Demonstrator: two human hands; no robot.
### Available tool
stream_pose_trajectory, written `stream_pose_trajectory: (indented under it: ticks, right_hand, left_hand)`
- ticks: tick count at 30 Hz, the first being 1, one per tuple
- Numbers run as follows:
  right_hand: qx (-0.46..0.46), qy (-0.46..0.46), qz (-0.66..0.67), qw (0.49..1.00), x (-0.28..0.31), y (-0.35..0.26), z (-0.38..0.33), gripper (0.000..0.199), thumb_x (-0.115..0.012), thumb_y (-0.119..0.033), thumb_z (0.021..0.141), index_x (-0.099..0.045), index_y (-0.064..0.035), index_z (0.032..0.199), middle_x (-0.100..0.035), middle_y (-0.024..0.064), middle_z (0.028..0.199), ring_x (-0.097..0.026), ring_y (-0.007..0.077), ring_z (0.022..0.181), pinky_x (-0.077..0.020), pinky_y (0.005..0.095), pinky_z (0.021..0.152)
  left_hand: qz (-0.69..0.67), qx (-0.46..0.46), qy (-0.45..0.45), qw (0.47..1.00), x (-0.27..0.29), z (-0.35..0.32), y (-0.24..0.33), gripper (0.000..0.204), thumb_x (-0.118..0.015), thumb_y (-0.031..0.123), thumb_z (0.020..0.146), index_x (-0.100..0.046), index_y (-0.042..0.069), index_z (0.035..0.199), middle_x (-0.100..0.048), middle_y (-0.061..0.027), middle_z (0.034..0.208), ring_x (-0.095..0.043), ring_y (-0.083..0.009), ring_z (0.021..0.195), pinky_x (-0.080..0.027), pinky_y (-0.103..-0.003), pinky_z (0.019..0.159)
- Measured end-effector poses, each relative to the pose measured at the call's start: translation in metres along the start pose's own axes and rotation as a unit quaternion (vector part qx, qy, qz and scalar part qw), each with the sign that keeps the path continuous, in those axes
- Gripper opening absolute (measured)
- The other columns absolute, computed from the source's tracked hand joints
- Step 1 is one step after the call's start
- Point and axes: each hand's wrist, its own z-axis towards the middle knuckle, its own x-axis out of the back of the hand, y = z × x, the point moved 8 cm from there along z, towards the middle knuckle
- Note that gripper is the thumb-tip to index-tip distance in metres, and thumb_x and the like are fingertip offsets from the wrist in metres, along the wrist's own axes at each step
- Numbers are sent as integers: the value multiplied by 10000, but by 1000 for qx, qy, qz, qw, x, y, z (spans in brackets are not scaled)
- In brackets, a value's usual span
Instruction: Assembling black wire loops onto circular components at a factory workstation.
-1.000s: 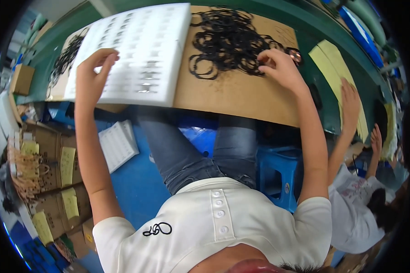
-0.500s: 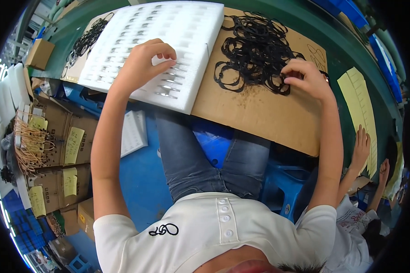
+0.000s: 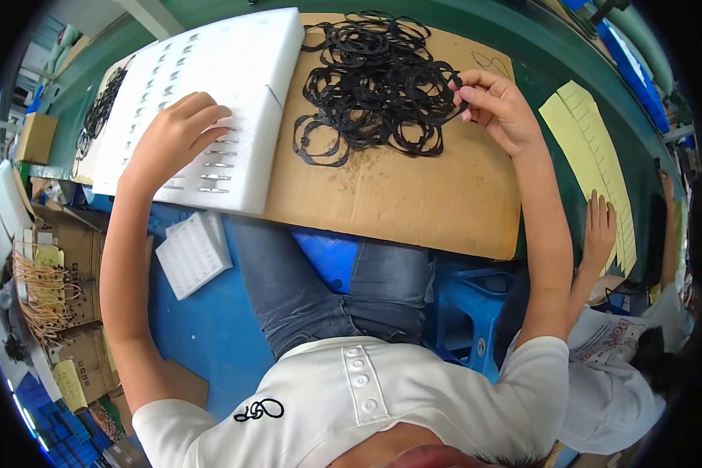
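Taking the cardboard sheet [image 3: 398, 195] as the landmark: just nearer than its front edge are the person's knees in jeans, and off its right front corner a co-worker's hand [image 3: 600, 230] rests flat on the green surface [image 3: 550, 86] beside yellow paper strips [image 3: 593, 164].

On the sheet's left part lies a white foam tray [image 3: 249, 86] with rows of small slots, its long axis running from the sheet's near-left toward its far edge. The left hand [image 3: 171, 140] lies on the tray's near half, fingers spread and loosely curved, palm down, gripping nothing; it seems placed there to hold the light foam steady and keep a finger by the slot rows.

On the sheet's far middle sits a tangled heap of black rubber rings [image 3: 374, 86], piled within easy reach of both arms. The right hand [image 3: 499, 105] is at the heap's right edge, thumb and fingertips pinched on one black ring [image 3: 456, 90], apparently to tease a single piece free of the tangle. The ring is thin and looped; how it points cannot be told, since the fingers hide most of it.
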Motion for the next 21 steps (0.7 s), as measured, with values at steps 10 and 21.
stream_pose_trajectory:
  ticks: [10,21]
  right_hand:
    - [14,1,51,999,4,3,-10,226,-602,-44,793,-583,23,1008,-609,86,809,-540,93,550,-469,170,523]
    - [-42,11,37,998,12,8,-14,195,-573,-77,827,-585,11,1001,-600,79,778,-532,80,533,-419,149,449]
  left_hand:
    - [152,-87,55,983,2,-10,23,100,-628,82,771,-551,57,830,-549,-33,822,-545,-161,704,-471,-231,612]
    - [-211,155,173,950,53,-8,6,58,-537,63,852,-516,28,894,-599,-85,784,-619,-186,725,-529,-259,623]
